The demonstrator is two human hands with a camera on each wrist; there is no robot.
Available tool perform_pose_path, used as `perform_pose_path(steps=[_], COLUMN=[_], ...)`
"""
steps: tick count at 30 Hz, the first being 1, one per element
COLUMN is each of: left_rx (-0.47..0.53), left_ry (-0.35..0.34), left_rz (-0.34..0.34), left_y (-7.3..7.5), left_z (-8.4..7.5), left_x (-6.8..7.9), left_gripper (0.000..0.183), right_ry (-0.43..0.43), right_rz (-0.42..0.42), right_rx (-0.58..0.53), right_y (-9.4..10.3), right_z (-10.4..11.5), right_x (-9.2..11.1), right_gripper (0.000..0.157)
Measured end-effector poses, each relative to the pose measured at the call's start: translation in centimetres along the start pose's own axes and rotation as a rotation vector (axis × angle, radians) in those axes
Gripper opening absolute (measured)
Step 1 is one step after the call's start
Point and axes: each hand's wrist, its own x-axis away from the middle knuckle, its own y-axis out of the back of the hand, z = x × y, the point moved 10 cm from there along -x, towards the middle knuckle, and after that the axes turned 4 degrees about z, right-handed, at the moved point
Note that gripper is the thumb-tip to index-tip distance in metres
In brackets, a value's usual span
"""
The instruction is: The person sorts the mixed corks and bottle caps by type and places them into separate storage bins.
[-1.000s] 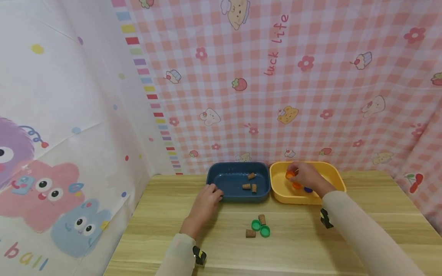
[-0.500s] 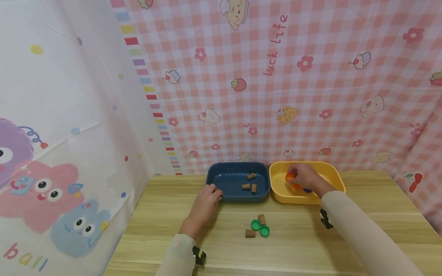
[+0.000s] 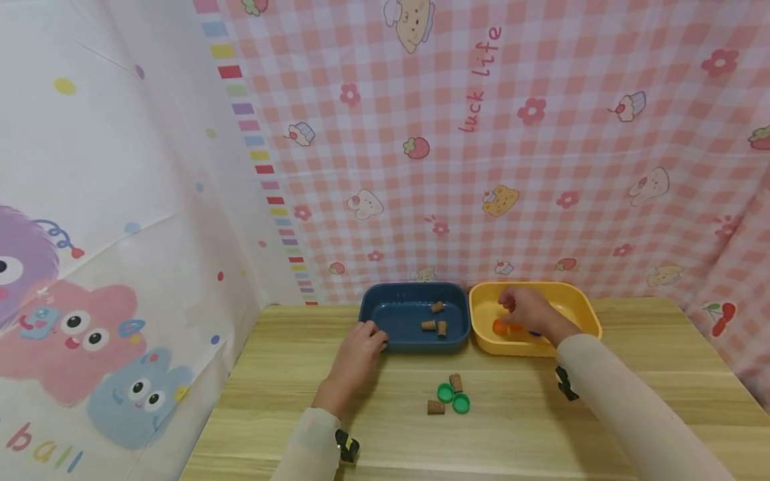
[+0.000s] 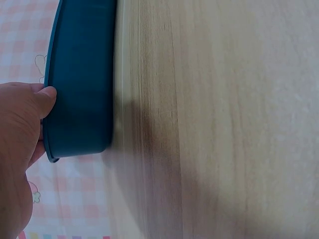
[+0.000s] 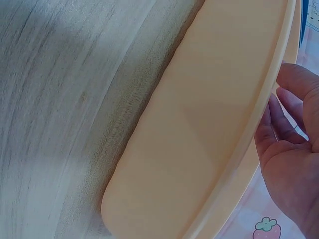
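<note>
My left hand (image 3: 359, 351) pinches the near-left rim of a dark blue tray (image 3: 415, 347); in the left wrist view the thumb (image 4: 49, 97) presses the outer wall, with other fingers behind the rim. Three corks (image 3: 442, 329) lie in that tray. Over the yellow tray (image 3: 577, 300) hovers my right hand (image 3: 532, 312), its fingers loosely bent with nothing seen between them. Below it sit an orange bottle cap (image 3: 499, 327), another orange cap and a dark blue cap (image 3: 535, 333), the last two partly hidden. The right wrist view shows the right hand (image 5: 294, 164) beyond the yellow rim.
On the wooden table (image 3: 511, 427), in front of the trays, lie two green caps (image 3: 461, 403) and two corks, one upper cork (image 3: 456, 383) and one lower cork (image 3: 436, 407). The trays stand side by side against a pink checked cloth (image 3: 541, 220).
My right hand has let go of the orange cap, which now lies in the yellow tray beside the other caps. The left hand has stayed on the blue tray's rim.
</note>
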Motion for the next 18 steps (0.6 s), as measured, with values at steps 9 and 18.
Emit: perform_pose_path(steps=[9,18], left_rx=[-0.001,0.017], left_ry=[0.015,0.033], left_rz=[0.027,0.036], left_y=[-0.1,0.1], left_z=[0.0,0.1], left_x=[0.0,-0.2], left_gripper=[0.006,0.005], right_ry=[-0.019,0.036], right_rz=[-0.002,-0.037], right_rx=[-0.005,-0.041], right_y=[0.2,0.7], right_z=[-0.6,0.0], right_x=[0.1,1.3], right_gripper=[0.036,0.04])
